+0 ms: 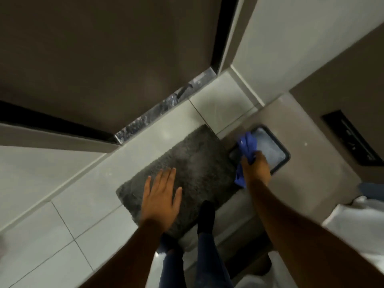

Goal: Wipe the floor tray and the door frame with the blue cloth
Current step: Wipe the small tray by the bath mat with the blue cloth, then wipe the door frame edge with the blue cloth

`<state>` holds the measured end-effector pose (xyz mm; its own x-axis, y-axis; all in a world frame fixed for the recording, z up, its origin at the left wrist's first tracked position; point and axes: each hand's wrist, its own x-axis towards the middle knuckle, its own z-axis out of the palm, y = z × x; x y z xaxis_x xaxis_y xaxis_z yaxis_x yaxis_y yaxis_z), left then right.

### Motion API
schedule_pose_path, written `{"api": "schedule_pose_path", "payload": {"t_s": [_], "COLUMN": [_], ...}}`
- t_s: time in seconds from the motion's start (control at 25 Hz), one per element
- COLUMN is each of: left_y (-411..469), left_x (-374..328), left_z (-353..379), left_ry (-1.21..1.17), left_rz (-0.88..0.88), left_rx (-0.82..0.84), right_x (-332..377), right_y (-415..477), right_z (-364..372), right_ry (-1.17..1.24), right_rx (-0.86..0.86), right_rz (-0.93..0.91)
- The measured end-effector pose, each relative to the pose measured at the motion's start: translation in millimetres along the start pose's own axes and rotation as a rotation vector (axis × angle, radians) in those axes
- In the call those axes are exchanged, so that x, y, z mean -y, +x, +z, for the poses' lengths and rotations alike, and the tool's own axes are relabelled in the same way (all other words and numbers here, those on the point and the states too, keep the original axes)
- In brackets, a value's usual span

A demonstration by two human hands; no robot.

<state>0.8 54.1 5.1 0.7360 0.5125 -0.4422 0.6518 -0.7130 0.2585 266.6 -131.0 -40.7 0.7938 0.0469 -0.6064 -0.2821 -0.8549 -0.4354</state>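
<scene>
A small rectangular floor tray (278, 154) with a dark rim and pale inside lies on the floor at the right of the grey mat. My right hand (257, 168) is closed on the blue cloth (247, 147), which is pressed against the tray's left part; a corner of cloth hangs below the hand. My left hand (161, 196) hovers flat with fingers spread over the mat's near left part, holding nothing. The door frame (227, 34), pale with a dark edge, rises beside the brown door (104, 59) at the top.
A shaggy grey mat (199, 163) covers the pale tiled floor (62, 221). A shiny metal threshold strip (158, 113) runs under the door. A black vent (351, 138) sits in the brown wall at right. My legs and a dark-socked foot (205, 217) stand on the mat's near edge. White fabric (365, 217) lies right.
</scene>
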Motion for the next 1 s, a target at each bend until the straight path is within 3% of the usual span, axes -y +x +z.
{"api": "schedule_pose_path", "payload": {"t_s": [0.16, 0.32, 0.52, 0.76, 0.88, 1.0], "left_y": [-1, -14, -93, -189, -233, -263], "left_x": [7, 28, 85, 142, 172, 199], "left_z": [-104, -230, -361, -525, -625, -721], "left_ry": [-0.009, 0.019, 0.078, 0.112, 0.072, -0.004], "left_rz": [-0.021, -0.126, -0.139, -0.022, -0.112, -0.223], "left_rx": [-0.073, -0.307, -0.826, -1.344, -1.623, -1.775], "right_x": [100, 224, 348, 470, 528, 581], "right_y": [-99, -192, -314, -480, -556, -617], "right_z": [0, -2, -7, -22, -36, -47], "right_ry": [0.027, 0.041, 0.186, 0.544, 0.677, 0.783], "right_rx": [0.025, 0.049, -0.091, -0.084, -0.189, -0.260], "right_rz": [-0.249, -0.563, -0.918, -1.304, -1.542, -1.752]}}
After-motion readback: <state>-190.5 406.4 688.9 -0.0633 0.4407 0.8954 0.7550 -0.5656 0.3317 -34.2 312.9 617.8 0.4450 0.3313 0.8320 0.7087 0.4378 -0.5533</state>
